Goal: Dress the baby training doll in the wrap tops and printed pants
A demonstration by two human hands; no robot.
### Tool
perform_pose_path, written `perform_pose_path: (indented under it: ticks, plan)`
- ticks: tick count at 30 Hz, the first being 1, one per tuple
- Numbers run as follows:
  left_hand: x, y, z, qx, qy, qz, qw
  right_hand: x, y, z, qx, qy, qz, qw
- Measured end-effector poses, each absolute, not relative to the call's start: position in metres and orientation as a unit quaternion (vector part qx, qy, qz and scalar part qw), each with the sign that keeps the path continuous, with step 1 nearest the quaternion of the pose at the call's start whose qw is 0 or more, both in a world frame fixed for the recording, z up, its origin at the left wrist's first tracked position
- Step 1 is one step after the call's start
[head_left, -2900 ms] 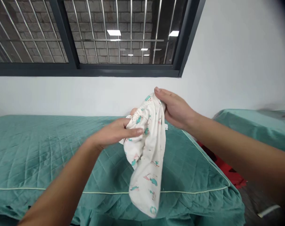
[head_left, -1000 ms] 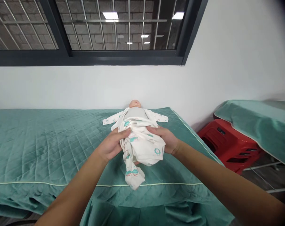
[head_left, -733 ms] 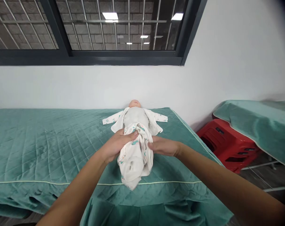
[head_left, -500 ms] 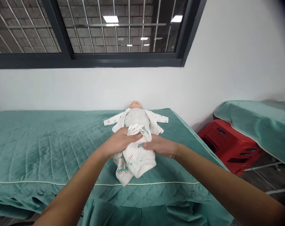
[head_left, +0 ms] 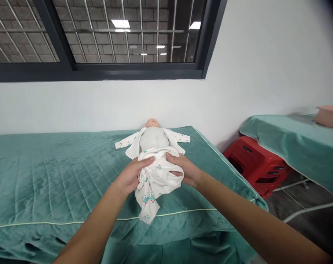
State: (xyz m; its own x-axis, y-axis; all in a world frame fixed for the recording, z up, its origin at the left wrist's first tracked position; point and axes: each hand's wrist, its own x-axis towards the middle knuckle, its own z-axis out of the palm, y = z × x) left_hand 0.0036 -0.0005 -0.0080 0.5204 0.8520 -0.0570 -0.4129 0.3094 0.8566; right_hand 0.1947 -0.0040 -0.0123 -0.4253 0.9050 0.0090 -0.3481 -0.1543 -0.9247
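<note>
A baby doll (head_left: 154, 137) lies on its back on the green quilted bed cover, head toward the wall. It wears a white patterned jacket (head_left: 128, 140), spread open with both sleeves out to the sides. Over its lower body, baby pants (head_left: 161, 175) of white printed cloth are bunched, one leg hanging toward the bed's front edge. My left hand (head_left: 132, 174) grips the left side of the pants, thumb on top. On the other side my right hand (head_left: 187, 169) holds the cloth, its thumb near the waist and fingers partly hidden behind an opening. The doll's legs are hidden.
The green bed cover (head_left: 59, 176) runs along the white wall beneath a barred window (head_left: 128, 36). At right, red plastic stools (head_left: 256, 165) stand beside a second green-covered surface (head_left: 290, 135) bearing a pink basin (head_left: 330, 117).
My hands have moved apart, to the two sides of the pants, and the waist now lies wider across the doll. The view has turned slightly right, bringing in the pink basin.
</note>
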Motion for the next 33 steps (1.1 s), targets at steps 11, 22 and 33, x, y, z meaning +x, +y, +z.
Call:
perform_pose_path:
  ticks: [11,22,33]
  plan:
    - [0.022,-0.006,-0.016,0.452,0.396,0.331,0.727,0.213,-0.009,-0.043,-0.377,-0.436,0.701,0.421]
    - [0.054,0.016,-0.041,0.785,0.534,0.129,0.288,0.219,-0.024,-0.102,-0.519,-0.538,0.544,0.381]
    - [0.027,0.014,-0.017,0.729,0.427,0.175,0.506,0.215,-0.037,-0.112,-0.485,-0.504,0.497,0.513]
